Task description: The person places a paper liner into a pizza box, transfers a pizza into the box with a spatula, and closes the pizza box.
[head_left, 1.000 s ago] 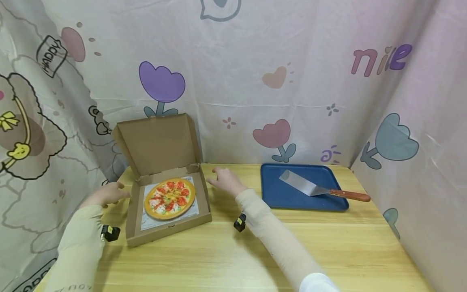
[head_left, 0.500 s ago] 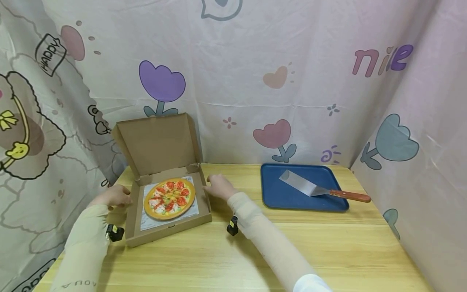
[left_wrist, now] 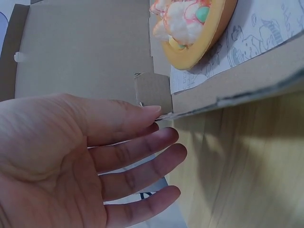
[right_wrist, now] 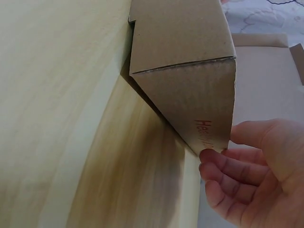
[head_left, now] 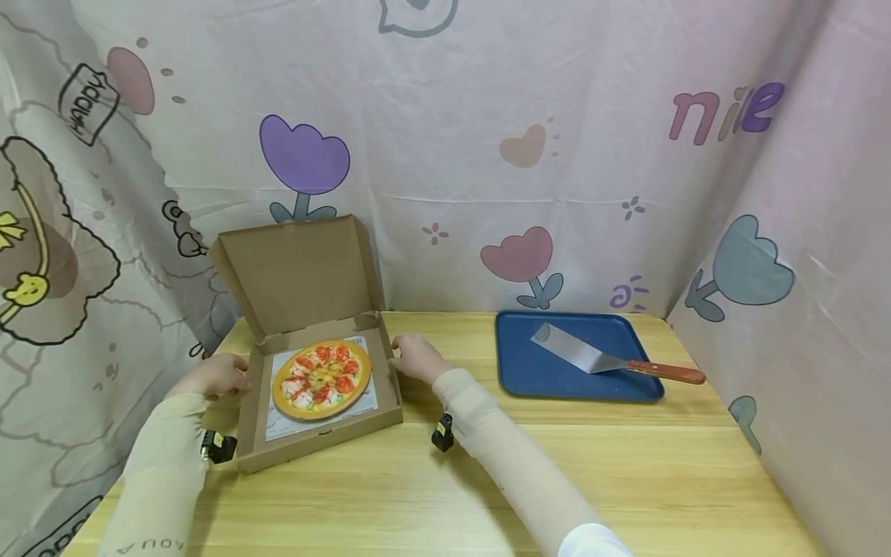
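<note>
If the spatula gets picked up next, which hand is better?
Probably the right hand: it's nearer the spatula, whose brown handle points right. The left hand is across the box.

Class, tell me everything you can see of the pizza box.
The pizza box, apparently brown cardboard, sits open and slightly turned, at left on the wooden table, lid raised at the back. Red lettering marks one outer wall. Inside, a pizza lies on printed paper. The left hand pinches the left wall, the right hand the right wall.
</note>
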Demonstrator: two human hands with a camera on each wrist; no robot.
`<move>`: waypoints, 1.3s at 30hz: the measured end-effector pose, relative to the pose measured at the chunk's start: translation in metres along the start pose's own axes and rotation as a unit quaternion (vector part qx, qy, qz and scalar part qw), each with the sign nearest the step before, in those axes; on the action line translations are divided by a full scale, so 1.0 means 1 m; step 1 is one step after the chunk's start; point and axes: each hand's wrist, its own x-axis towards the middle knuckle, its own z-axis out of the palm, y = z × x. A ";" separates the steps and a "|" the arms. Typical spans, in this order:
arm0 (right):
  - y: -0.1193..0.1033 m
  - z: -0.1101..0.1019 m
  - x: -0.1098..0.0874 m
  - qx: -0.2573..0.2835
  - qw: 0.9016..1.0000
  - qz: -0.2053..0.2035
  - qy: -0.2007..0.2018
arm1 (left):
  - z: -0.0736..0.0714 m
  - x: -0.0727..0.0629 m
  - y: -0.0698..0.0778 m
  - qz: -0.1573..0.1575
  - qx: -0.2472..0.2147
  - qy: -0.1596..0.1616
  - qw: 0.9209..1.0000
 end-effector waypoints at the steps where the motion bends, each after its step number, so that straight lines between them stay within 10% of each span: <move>1: 0.000 0.000 0.000 0.007 1.000 0.002 -0.002 | 0.000 0.000 0.000 0.001 0.002 0.000 1.000; 16: 0.011 0.001 -0.008 0.089 0.996 0.031 -0.005 | 0.006 -0.002 0.010 0.038 0.030 0.032 0.998; 39: 0.039 -0.010 -0.031 0.143 0.989 0.047 -0.009 | 0.021 0.010 0.029 0.083 -0.046 0.016 0.995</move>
